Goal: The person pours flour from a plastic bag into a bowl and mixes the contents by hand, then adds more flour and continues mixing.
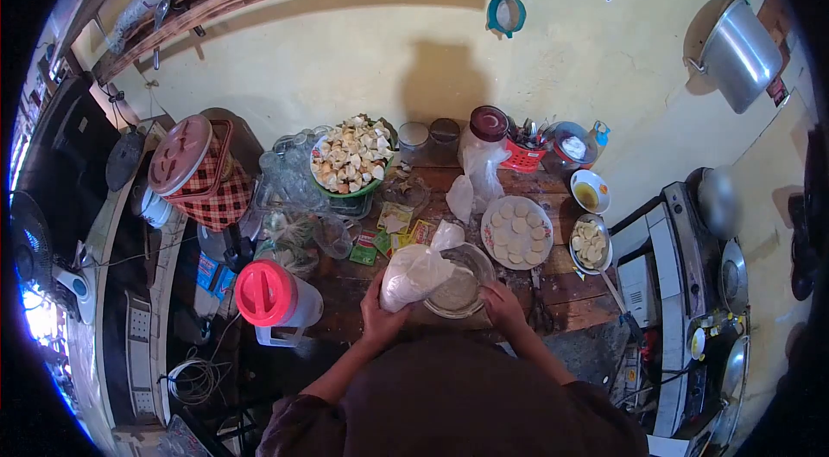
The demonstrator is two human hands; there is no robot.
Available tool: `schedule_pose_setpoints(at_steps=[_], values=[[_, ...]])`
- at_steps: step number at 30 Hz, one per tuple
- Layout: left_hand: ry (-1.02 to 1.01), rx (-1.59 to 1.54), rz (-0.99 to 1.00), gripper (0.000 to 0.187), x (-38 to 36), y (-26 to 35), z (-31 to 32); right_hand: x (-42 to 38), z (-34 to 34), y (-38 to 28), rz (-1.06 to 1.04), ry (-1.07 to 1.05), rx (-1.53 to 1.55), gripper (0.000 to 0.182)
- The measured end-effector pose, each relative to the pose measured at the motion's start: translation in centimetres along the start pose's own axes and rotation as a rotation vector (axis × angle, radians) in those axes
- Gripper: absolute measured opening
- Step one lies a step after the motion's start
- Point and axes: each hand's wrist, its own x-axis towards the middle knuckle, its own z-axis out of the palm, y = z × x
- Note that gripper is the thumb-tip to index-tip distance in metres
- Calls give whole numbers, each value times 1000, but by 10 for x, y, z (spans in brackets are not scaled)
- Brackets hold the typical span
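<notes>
My left hand point(380, 317) is wrapped round a clear plastic bag of white powder point(413, 277), tilted with its open end over a bowl. That bowl point(458, 284) stands at the table's front edge with pale powder in it. At the bowl's right rim is my right hand point(503, 306), its fingers closed at the edge; what they hold, if anything, is too small to make out. Just behind and to the right lies a white plate point(517, 233) of flat, round pale pieces. A smaller bowl point(591, 244) of pale slices stands further right.
A red-lidded pitcher point(268, 295) stands left, below a green basin point(352, 156) heaped with cut pieces. Seasoning packets point(380, 241) lie behind the powder bag. Scissors point(540, 306) lie right of my right hand. A stove point(699, 258) is at the far right.
</notes>
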Motion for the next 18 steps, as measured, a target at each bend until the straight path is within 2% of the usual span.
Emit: schedule_pose_setpoints(at_steps=[2,6,8,9,11,12,14,18], values=[[1,-63,-24,74,-1,-7,0,0,0,1,-101,-69,36,13],[4,-90,-51,74,-1,0,0,2,-10,-5,-52,-18,27,11],[10,-35,-29,74,0,3,-1,11,-20,-12,10,145,102,7],[11,-37,-28,74,0,5,-1,18,-28,-18,9,145,101,7],[0,-40,-58,73,0,8,-1,34,-43,-36,-10,345,133,14],[0,-41,-57,73,-1,6,-1,39,-50,-45,-10,345,132,14],[-8,-35,-15,73,-2,-1,-1,47,-58,-59,78,357,374,19],[-35,-118,-36,73,-2,-3,0,53,-55,-69,0,290,370,12]])
